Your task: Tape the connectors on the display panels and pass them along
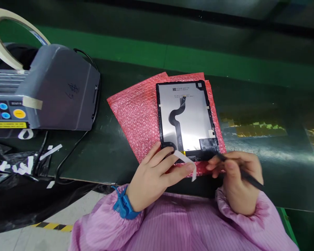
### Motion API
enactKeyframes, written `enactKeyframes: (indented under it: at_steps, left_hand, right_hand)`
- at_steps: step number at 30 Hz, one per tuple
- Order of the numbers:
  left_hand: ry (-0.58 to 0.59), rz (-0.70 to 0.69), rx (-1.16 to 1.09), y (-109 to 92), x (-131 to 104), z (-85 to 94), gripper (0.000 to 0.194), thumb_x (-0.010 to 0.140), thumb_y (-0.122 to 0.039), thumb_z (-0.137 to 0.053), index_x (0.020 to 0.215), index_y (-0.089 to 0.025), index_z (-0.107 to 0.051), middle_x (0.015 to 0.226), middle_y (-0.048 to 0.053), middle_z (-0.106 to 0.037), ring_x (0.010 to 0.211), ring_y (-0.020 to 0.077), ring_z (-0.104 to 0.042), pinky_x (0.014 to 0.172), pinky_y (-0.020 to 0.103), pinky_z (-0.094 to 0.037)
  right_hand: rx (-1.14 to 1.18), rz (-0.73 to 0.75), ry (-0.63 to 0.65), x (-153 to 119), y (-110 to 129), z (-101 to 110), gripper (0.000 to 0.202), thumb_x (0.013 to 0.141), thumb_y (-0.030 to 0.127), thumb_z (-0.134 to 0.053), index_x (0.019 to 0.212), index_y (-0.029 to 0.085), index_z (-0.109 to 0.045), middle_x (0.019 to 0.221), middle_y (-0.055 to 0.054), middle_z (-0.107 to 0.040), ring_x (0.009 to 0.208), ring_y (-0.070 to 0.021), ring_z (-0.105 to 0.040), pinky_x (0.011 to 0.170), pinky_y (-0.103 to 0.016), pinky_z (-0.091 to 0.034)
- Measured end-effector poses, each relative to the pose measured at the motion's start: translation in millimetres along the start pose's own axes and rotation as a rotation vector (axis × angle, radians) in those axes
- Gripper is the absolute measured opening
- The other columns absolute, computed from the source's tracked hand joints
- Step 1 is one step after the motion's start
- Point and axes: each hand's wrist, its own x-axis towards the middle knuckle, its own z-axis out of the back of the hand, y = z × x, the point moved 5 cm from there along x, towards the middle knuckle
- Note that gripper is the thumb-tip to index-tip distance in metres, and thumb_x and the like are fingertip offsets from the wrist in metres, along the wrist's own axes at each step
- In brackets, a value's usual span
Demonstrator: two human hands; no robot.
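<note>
A tablet screen assembly [193, 118] lies back side up, its silver back framed in black. A black flex cable [180, 129] winds down its middle. My left hand [157, 170] rests on the lower left corner of the assembly, fingers spread. A white tape strip [183, 157] runs from its index fingertip past the thumb tip, held at these two fingers. My right hand [242, 177] is closed around slim black tweezers [251, 179]; their tip points at the lower right corner of the assembly. Whether the tip touches it, I cannot tell.
Pink bubble-wrap bags [136, 115] lie under the assembly on the dark green bench [115, 150]. A grey tape dispenser [65, 87] with a large tape roll [7, 14] stands at the left, its black cable [75, 148] trailing down. White tape scraps [51, 151] stick to black plastic at the front left.
</note>
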Motion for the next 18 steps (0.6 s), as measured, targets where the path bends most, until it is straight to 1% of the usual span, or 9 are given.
enactKeyframes:
  at_steps: [2,3,6,8,10,12,14,16,18]
  left_hand:
    - [-0.059,0.052,-0.099,-7.7,5.3,8.5,0.047,0.096,-0.006,-0.058,0.137,-0.03,-0.063,0.115,0.006,-0.071,0.117,0.025,-0.062,0.114,0.05,-0.05]
    - [-0.077,0.089,-0.221,-11.9,7.3,12.1,0.047,0.094,-0.005,-0.056,0.134,-0.028,-0.064,0.11,0.006,-0.068,0.111,0.0237,-0.063,0.107,0.046,-0.055]
    - [0.01,0.168,-0.759,-26.5,9.7,12.7,0.045,0.087,-0.003,-0.052,0.124,-0.025,-0.065,0.097,0.005,-0.059,0.09,0.0176,-0.064,0.081,0.03,-0.06]
    - [0.083,0.207,-0.969,-32.9,8.2,9.7,0.043,0.086,-0.003,-0.051,0.122,-0.024,-0.064,0.095,0.004,-0.058,0.081,0.0154,-0.062,0.071,0.026,-0.057]
    - [0.084,0.275,-0.978,-31.0,5.6,7.7,0.042,0.088,-0.003,-0.05,0.121,-0.024,-0.064,0.092,0.004,-0.057,0.08,0.0159,-0.06,0.071,0.027,-0.056]
    - [0.075,0.319,-0.941,-26.7,3.7,6.3,0.039,0.091,-0.006,-0.051,0.123,-0.025,-0.065,0.09,0.004,-0.055,0.082,0.0173,-0.06,0.074,0.03,-0.056]
    - [0.08,0.334,-0.951,-23.8,3.2,5.2,0.04,0.097,-0.01,-0.049,0.13,-0.026,-0.064,0.089,0.003,-0.055,0.082,0.0174,-0.059,0.075,0.031,-0.056]
    - [0.062,0.359,-0.986,-20.3,3.5,5.8,0.044,0.102,-0.014,-0.046,0.143,-0.027,-0.058,0.088,0.003,-0.056,0.08,0.0168,-0.059,0.074,0.031,-0.056]
    - [0.004,0.388,-0.975,-14.4,4.5,9.5,0.048,0.105,-0.015,-0.044,0.151,-0.027,-0.05,0.089,0.003,-0.059,0.079,0.0161,-0.059,0.073,0.03,-0.055]
  right_hand:
    - [-0.002,0.067,-0.006,6.4,11.7,8.0,0.017,0.105,0.042,-0.06,0.108,0.025,-0.065,0.086,-0.004,-0.08,0.071,-0.0195,-0.076,0.056,-0.03,-0.057]
    - [-0.01,0.094,0.044,10.8,18.6,9.4,0.018,0.104,0.044,-0.062,0.108,0.026,-0.066,0.093,-0.005,-0.081,0.079,-0.0214,-0.078,0.063,-0.033,-0.06]
    - [-0.029,0.09,0.371,22.7,39.0,1.8,0.033,0.083,0.048,-0.086,0.1,0.029,-0.065,0.116,-0.007,-0.08,0.107,-0.0287,-0.077,0.088,-0.045,-0.063]
    - [-0.015,0.047,0.594,25.4,50.7,-8.1,0.045,0.07,0.045,-0.096,0.092,0.029,-0.06,0.116,-0.006,-0.08,0.107,-0.0297,-0.076,0.087,-0.045,-0.065]
    - [-0.018,0.011,0.693,26.1,59.3,-16.4,0.044,0.074,0.036,-0.095,0.083,0.028,-0.053,0.104,-0.003,-0.081,0.092,-0.0255,-0.078,0.077,-0.04,-0.066]
    - [-0.047,0.001,0.693,27.2,64.2,-22.3,0.043,0.081,0.026,-0.09,0.077,0.026,-0.047,0.09,0.0,-0.081,0.077,-0.0203,-0.076,0.069,-0.034,-0.064]
    - [-0.075,-0.015,0.653,30.7,65.3,-25.9,0.045,0.086,0.023,-0.085,0.073,0.026,-0.042,0.082,0.001,-0.08,0.069,-0.0185,-0.074,0.063,-0.031,-0.062]
    - [-0.066,-0.031,0.592,39.1,65.1,-27.3,0.047,0.086,0.025,-0.084,0.071,0.026,-0.039,0.076,0.001,-0.077,0.068,-0.0196,-0.074,0.062,-0.032,-0.062]
    - [-0.029,-0.046,0.504,53.6,64.0,-27.9,0.049,0.083,0.027,-0.087,0.073,0.027,-0.04,0.075,0.001,-0.075,0.073,-0.0212,-0.076,0.069,-0.035,-0.065]
